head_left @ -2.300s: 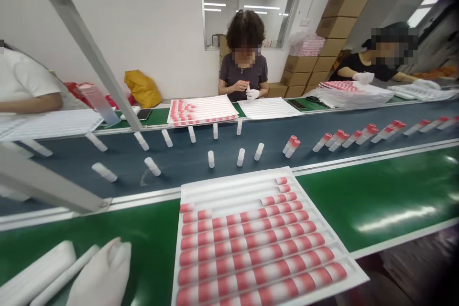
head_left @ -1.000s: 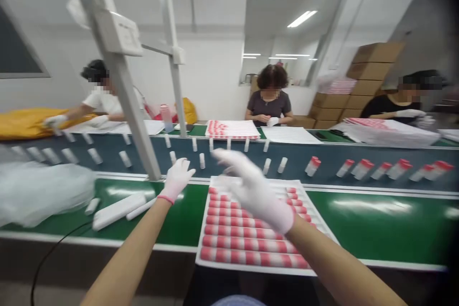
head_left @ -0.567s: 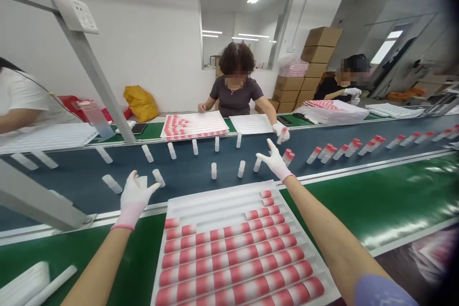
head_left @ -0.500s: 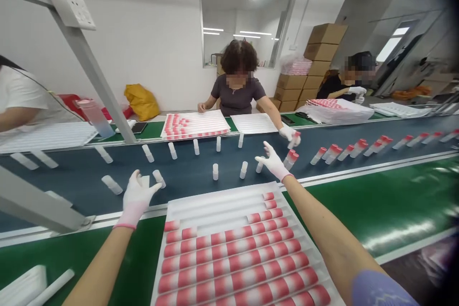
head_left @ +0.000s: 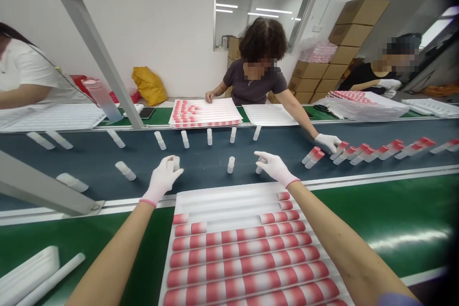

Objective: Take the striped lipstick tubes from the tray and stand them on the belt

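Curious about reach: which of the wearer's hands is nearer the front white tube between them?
Right: right hand nearby, right of the white tube; left hand farther, left of it.

On the green surface [head_left: 376, 205], a white grooved rectangular tray [head_left: 229, 207] with red-and-white cylindrical tubes [head_left: 247, 248] in its grooves. Behind it, a long dark-blue belt [head_left: 202, 167] with white cylindrical tubes [head_left: 231, 165] at left and centre, red-topped white tubes [head_left: 314, 158] at right. Beyond the belt, a crumpled yellow bag [head_left: 148, 87] at left, stacked brown cardboard boxes [head_left: 346, 36] at right.
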A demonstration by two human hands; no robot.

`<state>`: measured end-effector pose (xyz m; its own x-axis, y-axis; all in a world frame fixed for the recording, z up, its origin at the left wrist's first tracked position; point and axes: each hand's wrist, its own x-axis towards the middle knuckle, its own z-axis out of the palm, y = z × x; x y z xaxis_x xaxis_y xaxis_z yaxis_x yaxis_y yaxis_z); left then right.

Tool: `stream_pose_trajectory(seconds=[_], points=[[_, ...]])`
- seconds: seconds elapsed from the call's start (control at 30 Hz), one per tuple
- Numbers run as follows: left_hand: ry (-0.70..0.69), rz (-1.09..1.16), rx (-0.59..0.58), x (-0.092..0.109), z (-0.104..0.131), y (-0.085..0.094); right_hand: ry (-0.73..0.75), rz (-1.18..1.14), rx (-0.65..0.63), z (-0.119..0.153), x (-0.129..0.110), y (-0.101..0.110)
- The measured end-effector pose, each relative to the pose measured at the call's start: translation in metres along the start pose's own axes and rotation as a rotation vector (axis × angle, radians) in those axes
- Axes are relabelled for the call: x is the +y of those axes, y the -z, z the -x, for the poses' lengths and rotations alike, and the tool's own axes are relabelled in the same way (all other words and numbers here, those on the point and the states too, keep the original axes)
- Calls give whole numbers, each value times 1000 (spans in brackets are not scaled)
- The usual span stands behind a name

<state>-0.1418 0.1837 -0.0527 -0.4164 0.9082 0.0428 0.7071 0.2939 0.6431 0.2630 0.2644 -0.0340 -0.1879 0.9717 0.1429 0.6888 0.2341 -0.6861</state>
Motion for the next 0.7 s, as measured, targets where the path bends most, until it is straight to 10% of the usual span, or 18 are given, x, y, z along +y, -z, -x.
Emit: stream_pose_trajectory(seconds=[0.27, 0.47, 0.7], points=[[-14, -118, -61, 5, 38, 25, 60, 123, -197, -15, -52, -9], [33, -361, -199, -47, 133, 82, 110, 130, -485, -35, -85, -29], [-9, -553, -122, -89, 174, 87, 72, -16, -525, -6, -134, -41]])
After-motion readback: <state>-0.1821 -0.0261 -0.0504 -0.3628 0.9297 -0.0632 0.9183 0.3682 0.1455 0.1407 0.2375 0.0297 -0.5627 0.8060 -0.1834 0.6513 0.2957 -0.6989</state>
